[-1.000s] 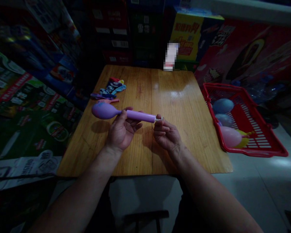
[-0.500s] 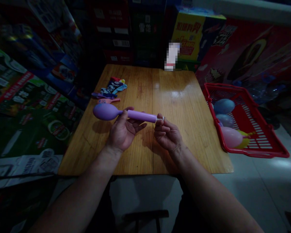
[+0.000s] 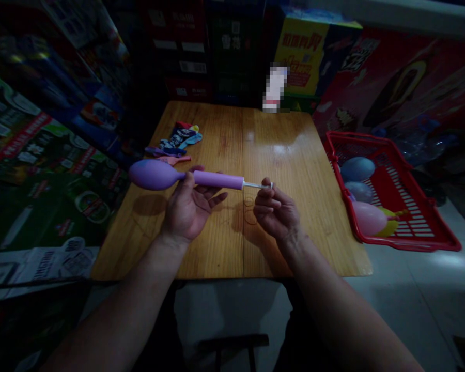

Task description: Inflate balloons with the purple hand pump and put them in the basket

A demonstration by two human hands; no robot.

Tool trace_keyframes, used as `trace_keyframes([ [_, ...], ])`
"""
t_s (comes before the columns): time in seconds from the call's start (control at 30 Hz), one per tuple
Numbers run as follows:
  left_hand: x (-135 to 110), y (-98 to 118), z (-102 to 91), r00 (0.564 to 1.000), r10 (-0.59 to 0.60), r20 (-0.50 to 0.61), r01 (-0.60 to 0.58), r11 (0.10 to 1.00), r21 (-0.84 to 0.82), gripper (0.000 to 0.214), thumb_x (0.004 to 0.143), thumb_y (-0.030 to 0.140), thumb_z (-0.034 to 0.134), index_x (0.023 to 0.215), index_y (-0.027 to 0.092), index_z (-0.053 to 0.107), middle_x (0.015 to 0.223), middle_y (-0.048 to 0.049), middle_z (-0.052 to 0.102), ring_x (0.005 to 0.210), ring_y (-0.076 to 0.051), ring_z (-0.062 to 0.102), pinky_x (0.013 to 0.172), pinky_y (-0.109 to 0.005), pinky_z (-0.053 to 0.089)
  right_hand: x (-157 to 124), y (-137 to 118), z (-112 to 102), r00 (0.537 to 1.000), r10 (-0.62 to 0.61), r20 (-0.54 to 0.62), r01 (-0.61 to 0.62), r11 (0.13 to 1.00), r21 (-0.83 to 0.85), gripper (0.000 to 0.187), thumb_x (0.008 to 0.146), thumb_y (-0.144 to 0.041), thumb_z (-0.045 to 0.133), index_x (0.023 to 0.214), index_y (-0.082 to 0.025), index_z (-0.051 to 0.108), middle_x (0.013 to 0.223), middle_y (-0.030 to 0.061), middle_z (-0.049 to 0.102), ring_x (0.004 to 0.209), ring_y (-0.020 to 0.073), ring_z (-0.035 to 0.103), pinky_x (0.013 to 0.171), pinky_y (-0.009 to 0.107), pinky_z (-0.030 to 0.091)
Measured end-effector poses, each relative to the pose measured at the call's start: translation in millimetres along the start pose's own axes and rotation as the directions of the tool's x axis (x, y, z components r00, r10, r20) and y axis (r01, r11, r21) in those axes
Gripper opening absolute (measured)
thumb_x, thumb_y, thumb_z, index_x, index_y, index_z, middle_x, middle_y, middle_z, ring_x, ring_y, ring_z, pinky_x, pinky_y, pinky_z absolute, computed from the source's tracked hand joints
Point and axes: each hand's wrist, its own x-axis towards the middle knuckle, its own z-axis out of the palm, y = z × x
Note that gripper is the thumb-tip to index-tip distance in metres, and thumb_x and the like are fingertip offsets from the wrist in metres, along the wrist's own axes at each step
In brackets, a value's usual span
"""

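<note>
A purple hand pump (image 3: 219,180) lies level above the table, with a partly inflated purple balloon (image 3: 154,174) on its left end. My left hand (image 3: 189,209) pinches the balloon's neck where it meets the pump, the other fingers behind and under the barrel. My right hand (image 3: 277,209) is closed on the white end of the pump's rod (image 3: 253,184), which stands out from the barrel. Deflated balloons (image 3: 180,138) in several colours lie in a small heap at the table's far left. Thin rubber bands (image 3: 250,217) rest on the tabletop below the rod.
The wooden table (image 3: 287,155) fills the middle. At its right stands a red basket (image 3: 445,240) holding several inflated balloons (image 3: 358,169). Stacked cartons (image 3: 39,201) crowd the left side, and a yellow box (image 3: 300,49) stands behind the table. A dark stool (image 3: 234,341) is below.
My right hand has drawn the pump's rod out to the right. My left hand has shifted a little left with the pump and balloon, which looks slightly larger.
</note>
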Motion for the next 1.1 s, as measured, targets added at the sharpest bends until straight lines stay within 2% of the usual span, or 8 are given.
trace_keyframes([
  [0.13, -6, -15, 4.3, 0.994, -0.083, 0.070, 0.085, 0.996, -0.031, 0.028, 0.104, 0.046, 0.060, 0.121, 0.024, 0.063, 0.122, -0.0132, 0.078, 0.116, -0.028, 0.074, 0.094, -0.045, 0.061, 6, 19, -1, 0.996, 0.091, 0.003, -0.091, 0.996, 0.018, 0.019, 0.108, -0.016, 0.048, 0.105, -0.019, 0.067, 0.076, -0.0052, 0.068, 0.046, 0.0020, 0.043, 0.049, 0.012, 0.043],
  [0.27, 1, -22, 3.7, 0.998, -0.066, 0.021, 0.066, 0.997, -0.033, 0.027, 0.103, 0.046, 0.062, 0.118, 0.024, 0.063, 0.113, -0.0133, 0.080, 0.110, -0.027, 0.076, 0.096, -0.043, 0.060, 9, 21, -1, 0.995, 0.098, -0.011, -0.097, 0.994, 0.048, 0.017, 0.107, -0.015, 0.050, 0.102, -0.018, 0.066, 0.073, -0.0060, 0.067, 0.044, 0.0011, 0.041, 0.047, 0.011, 0.041],
  [0.43, 10, -8, -1.1, 0.997, -0.042, -0.060, 0.040, 0.998, -0.043, 0.027, 0.103, 0.046, 0.062, 0.114, 0.023, 0.067, 0.107, -0.0104, 0.080, 0.106, -0.025, 0.077, 0.092, -0.039, 0.061, 4, 1, 0, 0.996, 0.088, 0.027, -0.088, 0.996, -0.028, 0.022, 0.107, -0.013, 0.047, 0.097, -0.018, 0.066, 0.070, -0.0066, 0.065, 0.043, 0.0005, 0.038, 0.046, 0.011, 0.038],
  [0.57, 7, 7, -1.6, 0.998, 0.020, -0.057, -0.023, 0.998, -0.052, 0.031, 0.110, 0.046, 0.048, 0.117, 0.023, 0.067, 0.108, -0.0089, 0.081, 0.110, -0.024, 0.075, 0.087, -0.036, 0.062, -2, -10, 1, 0.999, 0.005, 0.034, -0.003, 0.998, -0.055, 0.026, 0.108, -0.013, 0.044, 0.098, -0.020, 0.066, 0.066, -0.0086, 0.061, 0.041, 0.0008, 0.034, 0.045, 0.010, 0.035],
  [0.63, 1, 5, 0.6, 1.000, -0.008, -0.002, 0.008, 0.999, -0.047, 0.029, 0.111, 0.046, 0.047, 0.120, 0.025, 0.066, 0.116, -0.0102, 0.080, 0.113, -0.026, 0.075, 0.086, -0.040, 0.063, -2, -6, 0, 0.999, 0.016, 0.030, -0.015, 0.999, -0.036, 0.025, 0.108, -0.014, 0.043, 0.098, -0.020, 0.066, 0.067, -0.0080, 0.062, 0.042, 0.0012, 0.035, 0.046, 0.011, 0.036],
  [0.77, -10, -10, 6.1, 0.993, -0.086, 0.077, 0.090, 0.995, -0.041, 0.024, 0.105, 0.043, 0.059, 0.121, 0.025, 0.064, 0.122, -0.0123, 0.078, 0.117, -0.031, 0.074, 0.091, -0.048, 0.063, 5, 11, -3, 0.993, 0.115, 0.007, -0.115, 0.993, -0.009, 0.017, 0.106, -0.016, 0.049, 0.102, -0.019, 0.065, 0.075, -0.0045, 0.069, 0.047, 0.0025, 0.043, 0.048, 0.012, 0.041],
  [0.93, -5, -17, 5.8, 0.997, -0.073, 0.024, 0.074, 0.997, -0.031, 0.028, 0.104, 0.046, 0.060, 0.120, 0.024, 0.064, 0.115, -0.0134, 0.079, 0.112, -0.028, 0.076, 0.095, -0.043, 0.060, 8, 18, -4, 0.993, 0.116, 0.033, -0.116, 0.993, -0.001, 0.014, 0.105, -0.014, 0.051, 0.103, -0.019, 0.065, 0.075, -0.0052, 0.068, 0.047, 0.0023, 0.043, 0.049, 0.012, 0.042],
  [1.1, 4, -1, -0.2, 0.999, -0.032, -0.041, 0.031, 0.999, -0.027, 0.028, 0.103, 0.047, 0.061, 0.116, 0.023, 0.067, 0.109, -0.0111, 0.080, 0.108, -0.026, 0.077, 0.094, -0.040, 0.060, 1, 0, 1, 0.996, 0.080, 0.044, -0.078, 0.996, -0.045, 0.020, 0.106, -0.014, 0.048, 0.097, -0.019, 0.065, 0.069, -0.0069, 0.063, 0.042, 0.0012, 0.036, 0.045, 0.011, 0.036],
])
